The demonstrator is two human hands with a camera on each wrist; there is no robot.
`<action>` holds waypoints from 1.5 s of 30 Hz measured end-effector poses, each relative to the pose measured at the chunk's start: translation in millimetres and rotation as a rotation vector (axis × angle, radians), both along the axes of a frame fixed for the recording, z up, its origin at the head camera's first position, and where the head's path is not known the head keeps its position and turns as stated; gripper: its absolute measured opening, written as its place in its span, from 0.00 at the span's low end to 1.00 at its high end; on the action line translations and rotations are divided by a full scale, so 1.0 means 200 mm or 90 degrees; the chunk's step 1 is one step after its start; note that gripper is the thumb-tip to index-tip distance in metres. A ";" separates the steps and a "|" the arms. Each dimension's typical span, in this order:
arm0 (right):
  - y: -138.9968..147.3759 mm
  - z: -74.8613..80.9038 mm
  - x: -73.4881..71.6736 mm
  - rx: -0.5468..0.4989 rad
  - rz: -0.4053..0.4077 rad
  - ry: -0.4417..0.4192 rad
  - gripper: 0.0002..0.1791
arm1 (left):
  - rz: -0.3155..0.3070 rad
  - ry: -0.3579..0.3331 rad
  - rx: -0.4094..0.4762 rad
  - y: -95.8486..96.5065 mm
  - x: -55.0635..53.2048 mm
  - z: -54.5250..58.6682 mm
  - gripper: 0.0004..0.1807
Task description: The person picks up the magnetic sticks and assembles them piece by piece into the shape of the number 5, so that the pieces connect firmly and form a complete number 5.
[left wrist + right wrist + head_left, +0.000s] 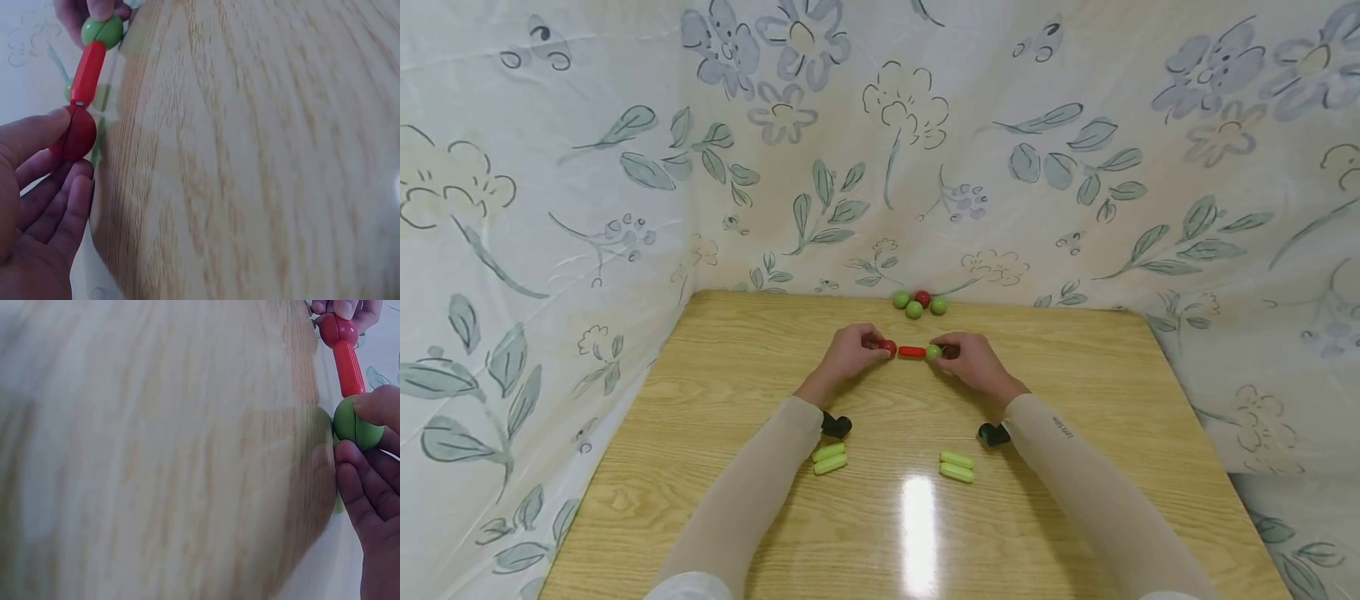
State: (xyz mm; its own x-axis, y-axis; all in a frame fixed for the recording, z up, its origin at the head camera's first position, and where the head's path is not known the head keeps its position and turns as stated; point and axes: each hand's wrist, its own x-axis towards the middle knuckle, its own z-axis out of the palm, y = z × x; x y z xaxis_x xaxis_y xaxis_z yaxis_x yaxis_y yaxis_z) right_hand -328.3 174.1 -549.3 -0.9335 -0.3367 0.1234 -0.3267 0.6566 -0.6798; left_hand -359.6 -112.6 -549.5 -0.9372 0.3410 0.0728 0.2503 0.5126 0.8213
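My left hand [852, 348] pinches a glossy red ball [80, 133] with a seam between thumb and fingers. Opposite it, my right hand [973, 360] grips a green ball [357, 423] in the same way. Between the two balls lies a short red rod [912, 352], roughly in line with them. The rod's far end meets the green ball in the left wrist view. A small pale tip shows at its other end, close against the red ball. Both hands are low over the back half of the wooden table [737, 500]. Fingers cover part of each ball.
Behind the hands sits a cluster of several balls, green [913, 309] and red [922, 297]. A pair of yellow-green rods [830, 464] lies near the left forearm, another pair [957, 472] nearer the right. Floral cloth [910, 167] hangs behind the table's back edge and along its sides.
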 end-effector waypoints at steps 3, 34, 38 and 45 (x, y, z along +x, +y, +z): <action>0.00 0.00 0.00 0.000 0.001 -0.003 0.18 | -0.003 -0.005 -0.004 0.00 0.00 0.00 0.09; 0.01 0.00 -0.01 -0.026 0.016 -0.001 0.15 | -0.006 -0.023 -0.008 0.02 -0.01 0.02 0.09; 0.02 -0.02 -0.02 -0.027 0.019 0.004 0.16 | -0.005 -0.020 -0.013 0.01 -0.01 0.01 0.09; 0.01 -0.04 -0.02 -0.055 0.009 0.003 0.15 | -0.008 -0.019 -0.013 -0.01 -0.01 -0.01 0.09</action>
State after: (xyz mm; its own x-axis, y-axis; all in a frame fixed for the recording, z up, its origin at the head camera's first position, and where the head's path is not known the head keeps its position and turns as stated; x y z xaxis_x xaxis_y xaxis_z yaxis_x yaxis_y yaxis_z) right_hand -331.4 176.1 -557.9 -0.9279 -0.3382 0.1568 -0.3391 0.5909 -0.7320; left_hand -362.4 -113.7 -551.1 -0.9343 0.3546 0.0376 0.2326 0.5260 0.8180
